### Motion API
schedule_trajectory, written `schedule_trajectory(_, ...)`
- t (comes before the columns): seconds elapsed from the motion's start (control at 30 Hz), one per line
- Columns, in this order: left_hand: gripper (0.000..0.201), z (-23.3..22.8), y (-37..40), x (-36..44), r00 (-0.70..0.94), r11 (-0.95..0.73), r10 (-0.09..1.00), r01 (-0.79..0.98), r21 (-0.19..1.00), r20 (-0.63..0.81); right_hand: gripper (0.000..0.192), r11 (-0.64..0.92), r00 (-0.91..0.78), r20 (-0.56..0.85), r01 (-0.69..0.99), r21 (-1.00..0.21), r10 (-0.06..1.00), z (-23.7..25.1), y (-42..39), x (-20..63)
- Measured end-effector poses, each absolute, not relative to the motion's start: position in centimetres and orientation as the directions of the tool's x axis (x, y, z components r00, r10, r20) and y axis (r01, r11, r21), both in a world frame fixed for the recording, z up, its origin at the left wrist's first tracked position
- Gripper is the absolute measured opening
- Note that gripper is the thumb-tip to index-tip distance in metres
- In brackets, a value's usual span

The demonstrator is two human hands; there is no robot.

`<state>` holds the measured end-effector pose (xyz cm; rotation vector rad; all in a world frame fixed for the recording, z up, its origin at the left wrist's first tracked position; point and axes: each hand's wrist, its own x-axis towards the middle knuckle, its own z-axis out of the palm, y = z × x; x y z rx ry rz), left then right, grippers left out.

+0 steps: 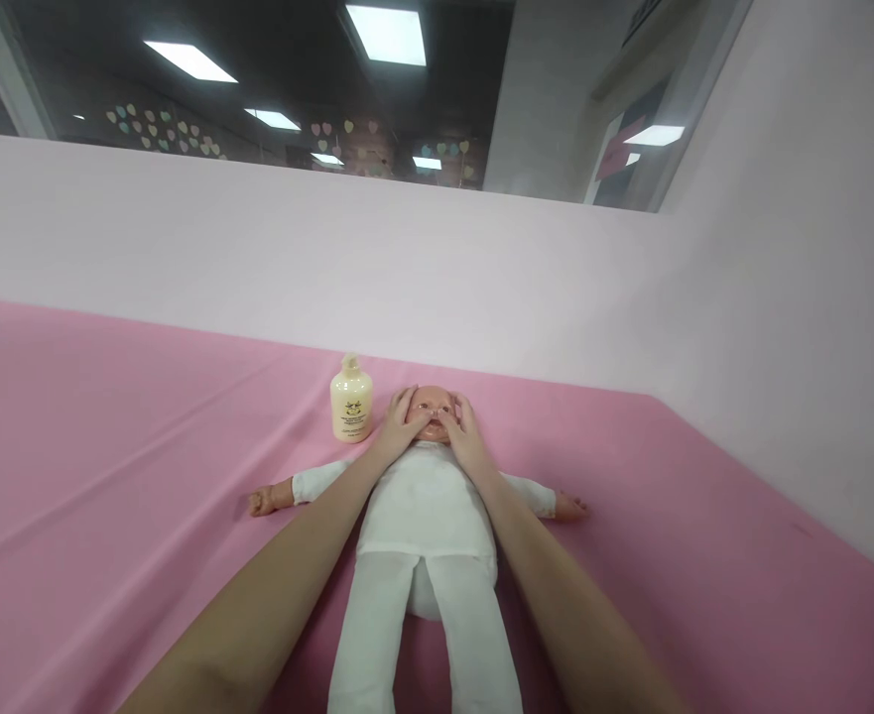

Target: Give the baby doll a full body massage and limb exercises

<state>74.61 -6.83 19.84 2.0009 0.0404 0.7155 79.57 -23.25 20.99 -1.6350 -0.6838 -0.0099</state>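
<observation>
Doll (428,511) face-up on the pink tabletop (131,436); legs nearest, running out of view, arms out sideways, head near the far edge. Left hand (402,426) and right hand (467,431) lie against the head's 2 sides, fingers part-open, curved, resting rather than clenched; thumbs by nose and mouth. Step in hand, I judge: thumb work on the face. Next move seems to call for light, matched pressure. Cream bottle (351,405) upright left of head, near far edge. Pale wall (258,258) behind.

A creased pink surface (184,446) bears a white-clad doll (428,506) on its back and an upright cream bottle (351,405).
</observation>
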Motion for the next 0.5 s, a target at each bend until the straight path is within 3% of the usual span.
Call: schedule_trajectory(0.5, 0.062, 19.22, -6.35, 74.61, 0.824, -0.503, 0.284, -0.307, 0.808, 0.49, 0.057, -0.012, 0.787, 0.477, 0.523, -0.852, 0.392, 20.02, -23.21, 80.01)
